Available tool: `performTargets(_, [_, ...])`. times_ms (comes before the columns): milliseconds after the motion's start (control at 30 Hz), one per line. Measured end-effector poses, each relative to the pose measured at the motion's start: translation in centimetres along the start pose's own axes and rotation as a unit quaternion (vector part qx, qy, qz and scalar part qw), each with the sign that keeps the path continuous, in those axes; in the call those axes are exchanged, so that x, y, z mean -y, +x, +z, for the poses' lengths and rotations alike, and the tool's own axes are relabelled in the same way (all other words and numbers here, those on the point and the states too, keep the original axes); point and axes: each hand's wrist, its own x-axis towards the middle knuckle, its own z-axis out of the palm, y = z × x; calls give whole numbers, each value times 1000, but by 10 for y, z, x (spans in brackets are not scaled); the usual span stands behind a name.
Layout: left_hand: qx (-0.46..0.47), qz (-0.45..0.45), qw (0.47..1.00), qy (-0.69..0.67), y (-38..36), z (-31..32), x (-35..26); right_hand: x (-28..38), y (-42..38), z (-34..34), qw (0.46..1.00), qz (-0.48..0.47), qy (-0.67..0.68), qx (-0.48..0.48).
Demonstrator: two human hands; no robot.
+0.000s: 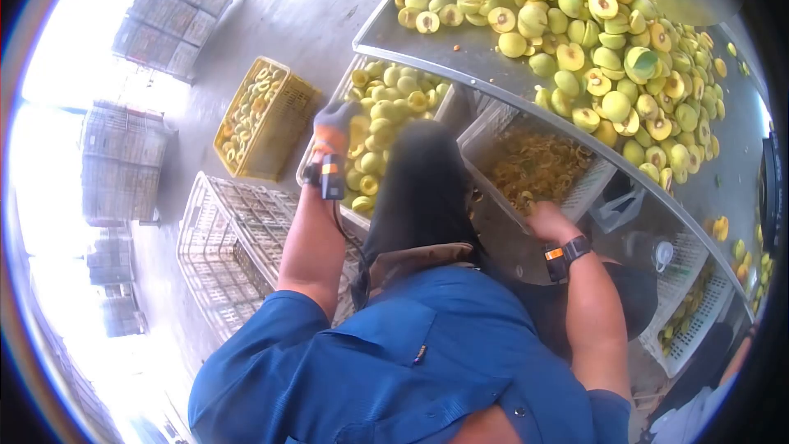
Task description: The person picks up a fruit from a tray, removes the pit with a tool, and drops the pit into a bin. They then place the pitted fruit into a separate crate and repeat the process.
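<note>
My left hand [332, 125], in a grey and orange glove, is at the left rim of a crate [306, 166] of halved green-yellow stone fruit [386, 107] resembling peaches. Its fingers look curled, but blur hides what they may hold. Over the near edge of a second crate [593, 191], my bare right hand [549, 220] has its fingers drawn together. Whatever is in them is too small to make out. Brown-orange scraps [538, 160], perhaps fruit stones, fill that crate. My knee [423, 173] stands between the two crates.
A metal-edged table [485, 82] ahead bears a large heap of halved fruit [608, 49]. At left are a yellow crate [283, 123] of fruit pieces, a pale crate [238, 238] and stacked crates [123, 160]. A plastic bag [616, 210] and another person's sleeve [690, 423] are at right.
</note>
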Motion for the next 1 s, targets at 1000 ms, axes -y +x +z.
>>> performTargets(1000, [115, 275, 883, 362, 115, 273, -167, 95, -41, -86, 967, -131, 113, -189])
